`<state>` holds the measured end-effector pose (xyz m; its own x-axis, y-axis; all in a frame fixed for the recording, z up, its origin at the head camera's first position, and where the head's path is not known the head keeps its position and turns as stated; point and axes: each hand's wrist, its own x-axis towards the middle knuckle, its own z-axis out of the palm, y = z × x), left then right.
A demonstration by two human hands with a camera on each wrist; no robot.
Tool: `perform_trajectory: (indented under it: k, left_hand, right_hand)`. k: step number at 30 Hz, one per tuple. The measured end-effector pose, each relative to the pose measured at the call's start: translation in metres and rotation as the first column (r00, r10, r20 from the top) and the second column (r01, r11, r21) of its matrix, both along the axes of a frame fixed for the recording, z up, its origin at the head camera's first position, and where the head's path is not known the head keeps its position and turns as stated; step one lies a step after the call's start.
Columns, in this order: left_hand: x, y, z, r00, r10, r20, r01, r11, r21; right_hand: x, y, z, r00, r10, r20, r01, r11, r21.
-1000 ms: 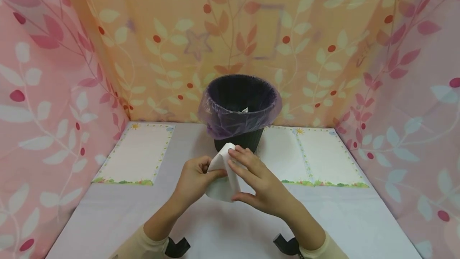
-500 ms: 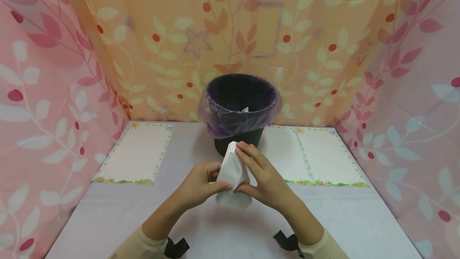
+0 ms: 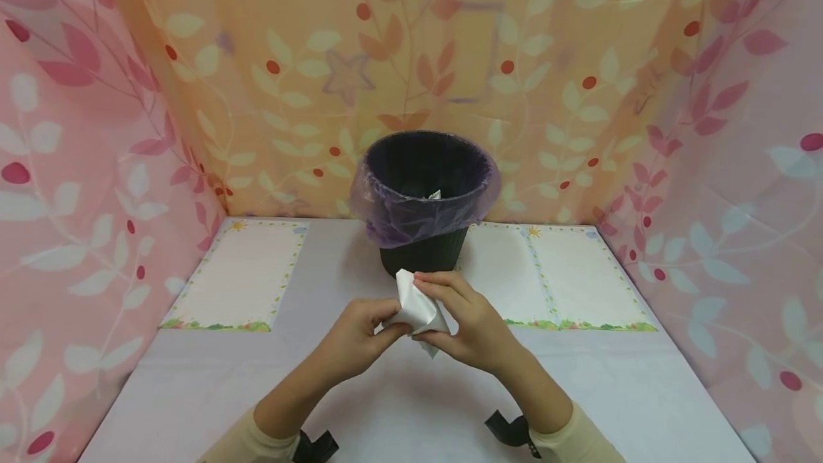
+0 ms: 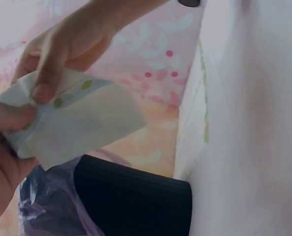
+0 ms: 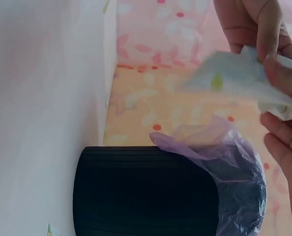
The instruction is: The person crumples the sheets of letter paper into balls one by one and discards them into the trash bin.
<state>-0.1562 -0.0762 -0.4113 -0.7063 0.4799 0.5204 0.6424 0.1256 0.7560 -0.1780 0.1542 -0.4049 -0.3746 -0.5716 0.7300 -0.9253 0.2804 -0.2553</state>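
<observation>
My left hand (image 3: 363,338) and right hand (image 3: 472,320) both pinch a crumpled sheet of white paper (image 3: 418,306), in front of the bin in the head view. A flap of the paper (image 4: 96,118) with printed green leaves sticks out between the hands in the left wrist view. There, my right hand (image 4: 69,44) comes from the top with its thumb on the sheet. The paper (image 5: 234,76) looks blurred at its free end in the right wrist view. Just beyond the hands stands a black bin (image 3: 421,252), its rim covered by a purple plastic bag (image 3: 424,216).
Something whitish and crumpled (image 3: 435,195) shows inside the bin. One flat sheet with a printed border (image 3: 241,277) lies at the left of the table, and two more sheets (image 3: 591,277) lie at the right. Patterned curtains (image 3: 411,41) surround the white table.
The paper has been bunched up from a broad folded sheet into a smaller, crumpled shape. Both hands have shifted a little and keep hold of it. The bin stays where it was.
</observation>
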Motion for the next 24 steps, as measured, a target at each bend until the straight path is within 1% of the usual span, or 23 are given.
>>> perform_trajectory:
  k: [2, 3, 5, 7, 8, 9, 10, 11, 13, 14, 15, 16, 18, 20, 22, 24]
  left_hand:
    - [0.001, 0.005, -0.003, 0.995, 0.079, -0.061, -0.077, 0.997, 0.031]
    - [0.002, 0.008, -0.004, 0.988, 0.124, -0.097, -0.120, 0.992, 0.041]
    - [0.005, 0.012, -0.006, 0.963, 0.221, -0.157, -0.212, 0.975, 0.070]
    - [0.006, 0.014, -0.006, 0.930, 0.319, -0.184, -0.305, 0.947, 0.105]
    - [0.006, 0.014, -0.004, 0.918, 0.348, -0.189, -0.332, 0.936, 0.112]
    - [0.005, 0.012, -0.003, 0.911, 0.363, -0.196, -0.346, 0.931, 0.117]
    - [0.004, 0.011, -0.001, 0.906, 0.370, -0.205, -0.353, 0.929, 0.115]
    - [0.002, 0.009, 0.001, 0.906, 0.360, -0.224, -0.343, 0.932, 0.112]
    - [-0.001, 0.005, 0.003, 0.903, 0.310, -0.296, -0.299, 0.951, 0.085]
    - [-0.002, 0.005, 0.003, 0.896, 0.276, -0.349, -0.267, 0.961, 0.074]
    - [-0.003, 0.005, 0.003, 0.883, 0.247, -0.400, -0.238, 0.969, 0.071]
    - [-0.003, 0.006, 0.003, 0.866, 0.227, -0.445, -0.219, 0.973, 0.071]
    - [-0.003, 0.009, 0.002, 0.838, 0.195, -0.510, -0.176, 0.981, 0.086]
    - [-0.002, 0.011, 0.002, 0.820, 0.192, -0.540, -0.164, 0.981, 0.100]
    - [-0.001, 0.013, 0.002, 0.809, 0.205, -0.551, -0.170, 0.979, 0.115]
    - [-0.001, 0.014, 0.001, 0.797, 0.221, -0.562, -0.178, 0.975, 0.132]
  right_hand:
    - [0.000, -0.001, -0.001, 0.999, -0.024, -0.023, 0.023, 1.000, -0.003]
    - [0.001, -0.001, -0.001, 0.999, -0.038, -0.036, 0.038, 0.999, -0.002]
    - [0.002, 0.000, -0.001, 0.997, -0.067, -0.045, 0.067, 0.998, -0.001]
    - [0.003, 0.001, 0.000, 0.996, -0.085, -0.036, 0.085, 0.996, -0.001]
    - [0.005, 0.001, 0.001, 0.995, -0.092, -0.033, 0.092, 0.996, -0.003]
    - [0.006, 0.001, 0.002, 0.995, -0.099, -0.032, 0.099, 0.995, -0.004]
    - [0.006, 0.001, 0.003, 0.994, -0.102, -0.032, 0.102, 0.995, -0.011]
    - [0.007, 0.000, 0.003, 0.994, -0.104, -0.035, 0.103, 0.995, -0.017]
    - [0.007, -0.003, 0.003, 0.995, -0.094, -0.037, 0.092, 0.995, -0.036]
    - [0.006, -0.004, 0.001, 0.995, -0.093, -0.038, 0.091, 0.995, -0.051]
    - [0.006, -0.005, 0.000, 0.995, -0.090, -0.032, 0.087, 0.994, -0.067]
    - [0.006, -0.005, -0.001, 0.996, -0.084, -0.023, 0.082, 0.993, -0.085]
    - [0.007, -0.006, -0.004, 0.997, -0.077, 0.007, 0.077, 0.990, -0.118]
    - [0.008, -0.007, -0.006, 0.996, -0.079, 0.033, 0.083, 0.986, -0.148]
    - [0.009, -0.008, -0.007, 0.995, -0.078, 0.066, 0.089, 0.981, -0.171]
    - [0.011, -0.010, -0.008, 0.990, -0.081, 0.117, 0.103, 0.976, -0.191]
